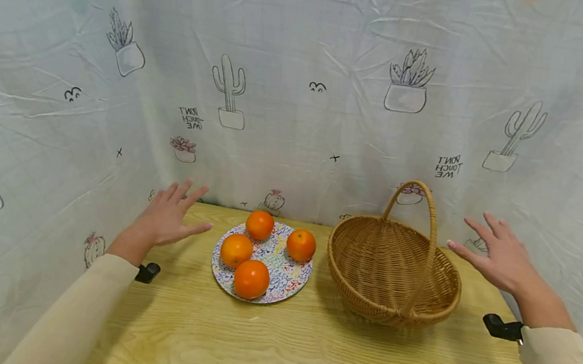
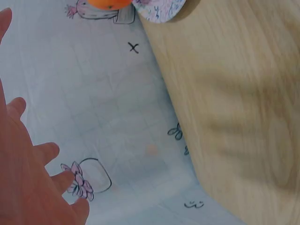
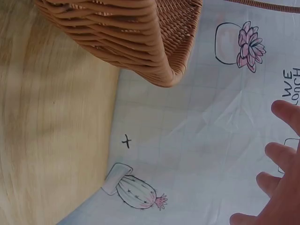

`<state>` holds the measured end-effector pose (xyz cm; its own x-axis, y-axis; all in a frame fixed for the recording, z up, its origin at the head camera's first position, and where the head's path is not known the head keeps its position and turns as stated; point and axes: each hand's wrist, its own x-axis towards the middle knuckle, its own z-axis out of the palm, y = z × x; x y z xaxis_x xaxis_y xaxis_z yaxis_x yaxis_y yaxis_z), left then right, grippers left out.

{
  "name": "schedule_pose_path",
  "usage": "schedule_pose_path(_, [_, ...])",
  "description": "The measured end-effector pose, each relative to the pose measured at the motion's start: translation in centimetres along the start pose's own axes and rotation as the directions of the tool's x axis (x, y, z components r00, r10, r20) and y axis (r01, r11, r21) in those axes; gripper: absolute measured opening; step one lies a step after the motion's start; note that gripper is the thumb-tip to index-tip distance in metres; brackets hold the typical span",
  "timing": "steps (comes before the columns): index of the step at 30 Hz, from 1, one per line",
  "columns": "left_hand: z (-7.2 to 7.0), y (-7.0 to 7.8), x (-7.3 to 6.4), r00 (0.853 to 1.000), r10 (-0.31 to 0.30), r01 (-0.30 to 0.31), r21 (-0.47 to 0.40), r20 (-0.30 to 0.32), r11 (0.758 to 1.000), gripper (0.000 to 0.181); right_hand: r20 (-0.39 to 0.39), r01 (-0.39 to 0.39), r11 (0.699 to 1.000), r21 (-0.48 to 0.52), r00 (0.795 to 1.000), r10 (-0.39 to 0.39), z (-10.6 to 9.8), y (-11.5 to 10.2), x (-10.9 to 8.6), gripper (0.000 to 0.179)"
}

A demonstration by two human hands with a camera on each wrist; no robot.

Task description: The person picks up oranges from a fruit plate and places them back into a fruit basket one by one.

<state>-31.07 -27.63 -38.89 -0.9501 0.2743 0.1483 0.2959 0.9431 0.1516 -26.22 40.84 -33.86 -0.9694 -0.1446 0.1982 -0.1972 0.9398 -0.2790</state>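
Observation:
Several oranges sit on a round plate with a colourful scribbled pattern, left of centre on the table. To its right stands a wicker basket with a tall arched handle; no contents show inside. My left hand hovers left of the plate, fingers spread, touching nothing. Beyond the basket's right side, my right hand is also raised with fingers spread and holds nothing. In the left wrist view, an orange and the plate's edge show at the top. The right wrist view catches the basket's side.
The wooden table has light grain and a bright reflection near its front. A pale curtain printed with cactus drawings hangs close behind the table and along both sides. Each wrist wears a black strap mount.

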Motion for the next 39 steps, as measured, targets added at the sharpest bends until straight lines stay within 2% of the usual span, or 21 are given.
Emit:
schedule_pose_path(8, [1.4,1.2,-0.6,0.997,0.043,-0.043,-0.001,-0.057,0.999,0.092,-0.027,0.041,0.996,0.075,0.999,-0.039,0.6,0.1,-0.5,0.079])
schedule_pose_path(18, [3.5,3.8,-1.9,0.983,0.088,-0.104,-0.098,-0.16,0.99,0.089,-0.083,0.062,0.987,0.148,0.995,-0.05,1.3,-0.1,-1.1,0.071])
schedule_pose_path(26, [5.2,5.7,-3.4,0.974,0.07,-0.113,-0.196,-0.216,0.974,0.086,-0.144,0.069,0.977,0.201,0.989,-0.04,2.2,0.4,-1.7,0.064])
schedule_pose_path(31, [6.0,7.0,-4.6,0.969,0.031,-0.109,-0.307,-0.246,0.945,0.08,-0.169,0.078,0.969,0.233,0.985,-0.039,2.8,0.6,-2.1,0.061])
schedule_pose_path(37, [6.6,8.8,-5.8,0.958,0.024,-0.155,-0.449,-0.285,0.88,0.069,-0.131,0.055,0.948,0.312,0.991,-0.014,3.2,0.9,-2.7,0.059])
schedule_pose_path(39, [6.9,9.4,-6.1,0.959,0.013,-0.155,-0.482,-0.284,0.863,0.068,-0.119,0.044,0.94,0.339,0.993,-0.004,3.2,1.0,-2.7,0.059])
